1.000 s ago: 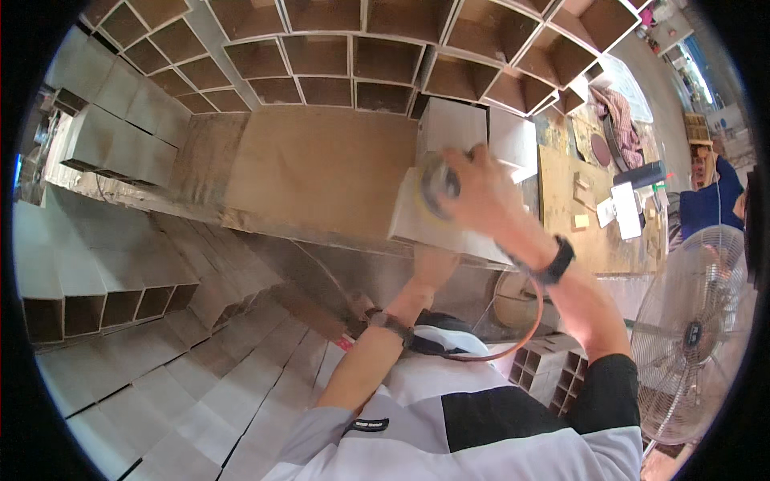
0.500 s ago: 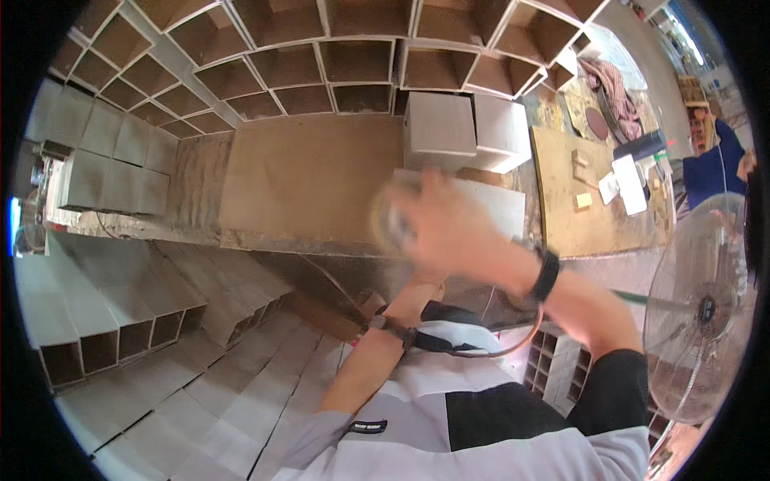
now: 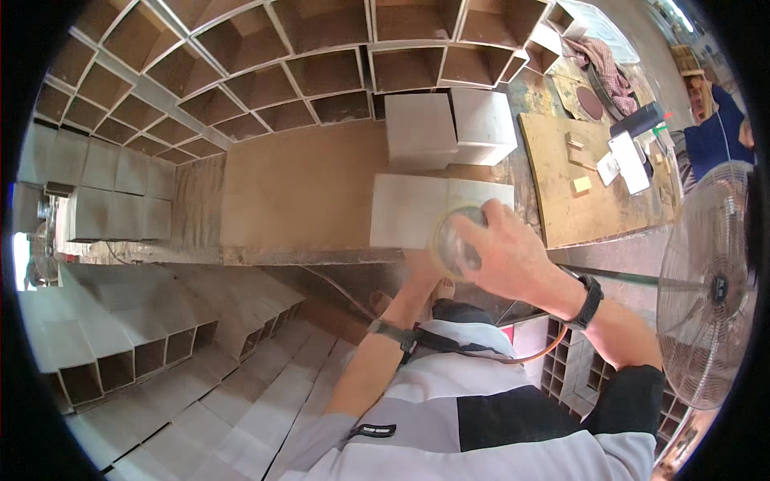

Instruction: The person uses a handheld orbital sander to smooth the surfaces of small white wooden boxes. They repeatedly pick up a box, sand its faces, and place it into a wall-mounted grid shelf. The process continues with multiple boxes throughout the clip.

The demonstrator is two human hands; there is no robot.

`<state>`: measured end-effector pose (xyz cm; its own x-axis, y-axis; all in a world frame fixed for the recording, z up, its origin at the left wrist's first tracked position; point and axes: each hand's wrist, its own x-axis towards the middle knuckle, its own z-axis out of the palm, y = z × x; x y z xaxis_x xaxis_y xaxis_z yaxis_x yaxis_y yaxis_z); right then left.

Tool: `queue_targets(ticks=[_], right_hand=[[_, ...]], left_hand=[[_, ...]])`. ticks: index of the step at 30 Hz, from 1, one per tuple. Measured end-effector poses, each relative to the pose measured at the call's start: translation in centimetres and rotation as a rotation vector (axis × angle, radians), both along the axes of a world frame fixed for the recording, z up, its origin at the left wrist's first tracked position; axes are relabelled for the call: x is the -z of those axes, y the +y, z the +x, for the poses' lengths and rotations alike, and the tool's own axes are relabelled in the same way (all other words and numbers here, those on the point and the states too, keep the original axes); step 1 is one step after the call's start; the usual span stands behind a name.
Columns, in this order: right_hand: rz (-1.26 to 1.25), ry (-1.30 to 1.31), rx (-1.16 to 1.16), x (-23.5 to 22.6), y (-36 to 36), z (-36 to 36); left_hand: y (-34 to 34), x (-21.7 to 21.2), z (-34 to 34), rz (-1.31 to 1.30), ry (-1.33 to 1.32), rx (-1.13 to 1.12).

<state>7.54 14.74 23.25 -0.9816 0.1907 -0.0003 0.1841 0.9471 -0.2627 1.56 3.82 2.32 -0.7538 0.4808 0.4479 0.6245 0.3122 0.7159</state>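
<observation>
At the near side of one pale box (image 3: pixel 407 210), by the table edge (image 3: pixel 305 256), the left hand (image 3: pixel 424 268) is being partly hidden; whether anything is being grasped by it cannot be told. One blurred round tool (image 3: pixel 455 247) is being gripped by the right hand (image 3: pixel 513 255) over the box's near right part. Bare brown board (image 3: pixel 297 192) is being left open leftward. Behind, two other boxes (image 3: pixel 419 128) are being divided by a narrow gap; farther, stacked open boxes (image 3: pixel 325 76) are being cut off above.

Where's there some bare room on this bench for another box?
The widest free patch is the brown panel, left of the pale box beneath the right hand and in front of the open boxes. The plywood board is bare in front of the yellow block but crowded around the white flat object.
</observation>
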Motion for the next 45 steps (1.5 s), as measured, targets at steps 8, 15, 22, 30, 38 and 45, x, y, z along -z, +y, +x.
queue_targets(ticks=[8, 15, 22, 30, 38, 45], right_hand=[[-0.022, 0.043, -0.056, -0.1, 1.0, 1.7], [0.031, 0.195, 0.054, 0.7, 3.0, 0.8], [0.03, 0.154, 0.095, 0.0, 4.9, -0.3], [0.02, 0.18, 0.041, 1.0, 5.0, -1.9], [-0.024, 0.198, 0.07, 1.0, 5.6, -0.1], [0.014, 0.134, 0.069, 0.8, 3.7, 1.6]], left_hand=[[-0.7, 0.6, -0.3, 0.115, -0.168, 0.126], [-0.7, 0.9, 0.1, -0.082, -0.07, 0.065], [-1.1, 0.5, 0.3, -0.182, 0.114, 0.027], [-1.2, 0.5, 0.4, -0.197, 0.125, 0.021], [-1.1, 1.3, 0.3, -0.225, 0.144, 0.021], [-0.8, 0.1, 0.6, -0.144, -0.041, 0.014]])
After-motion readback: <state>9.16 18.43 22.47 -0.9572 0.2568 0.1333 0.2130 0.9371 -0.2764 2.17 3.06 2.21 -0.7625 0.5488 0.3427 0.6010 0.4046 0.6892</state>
